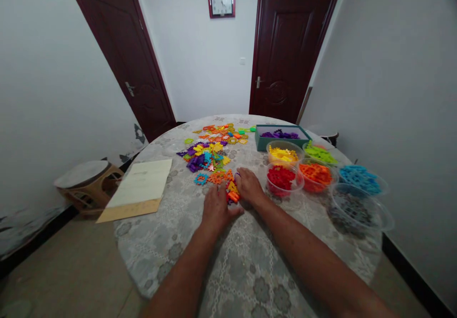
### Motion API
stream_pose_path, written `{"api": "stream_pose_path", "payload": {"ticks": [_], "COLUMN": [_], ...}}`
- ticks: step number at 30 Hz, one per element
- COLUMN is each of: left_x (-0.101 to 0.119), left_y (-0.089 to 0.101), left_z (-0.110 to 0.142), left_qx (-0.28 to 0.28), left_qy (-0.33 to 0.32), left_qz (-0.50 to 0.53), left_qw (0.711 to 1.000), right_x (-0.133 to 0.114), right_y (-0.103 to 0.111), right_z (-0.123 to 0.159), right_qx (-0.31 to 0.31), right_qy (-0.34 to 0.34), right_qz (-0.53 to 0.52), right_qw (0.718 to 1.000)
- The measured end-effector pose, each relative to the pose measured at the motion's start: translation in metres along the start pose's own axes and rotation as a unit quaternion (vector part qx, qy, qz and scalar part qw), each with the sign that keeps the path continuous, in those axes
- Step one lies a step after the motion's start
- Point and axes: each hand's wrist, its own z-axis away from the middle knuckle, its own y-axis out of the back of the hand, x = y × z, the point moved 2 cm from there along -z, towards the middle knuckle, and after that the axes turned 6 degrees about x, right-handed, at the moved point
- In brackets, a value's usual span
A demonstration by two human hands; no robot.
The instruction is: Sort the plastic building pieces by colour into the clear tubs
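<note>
My left hand (216,207) rests on the table with its fingers stretched forward and its thumb apart. Opposite it, my right hand (249,185) lies with loosely bent fingers against the same small heap. Between the two hands is this heap of orange, yellow and red plastic building pieces (233,193). A bit of purple shows at my right fingertips; I cannot make out what it is. Just beyond lie orange notched pieces (216,178) and a blue square frame piece (201,179). Behind them spreads a mixed pile of purple, yellow and blue pieces (205,155).
More orange and yellow pieces (224,132) lie at the far side. On the right stand a green box (262,143) of purple pieces and several clear tubs, among them one with red pieces (281,177). Paper (143,182) lies on the left. A stool (84,180) stands beyond the table.
</note>
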Motion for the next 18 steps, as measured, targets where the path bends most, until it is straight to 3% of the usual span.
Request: {"api": "stream_pose_path", "payload": {"ticks": [4,9,18], "left_x": [0.005,0.003,-0.007], "left_y": [-0.021,-0.031,-0.036], "left_z": [-0.005,-0.017,-0.012], "left_qx": [0.019,0.052,0.054], "left_qy": [-0.035,-0.070,-0.099], "left_qz": [-0.014,0.020,0.064], "left_qw": [0.999,0.996,0.992], "right_x": [-0.001,-0.006,-0.025], "right_y": [-0.005,-0.004,-0.004], "right_z": [0.001,0.012,0.035], "right_qx": [-0.027,-0.043,0.010], "right_qy": [0.029,0.058,0.008], "right_qz": [-0.035,-0.088,-0.137], "right_qw": [0.999,0.993,0.990]}}
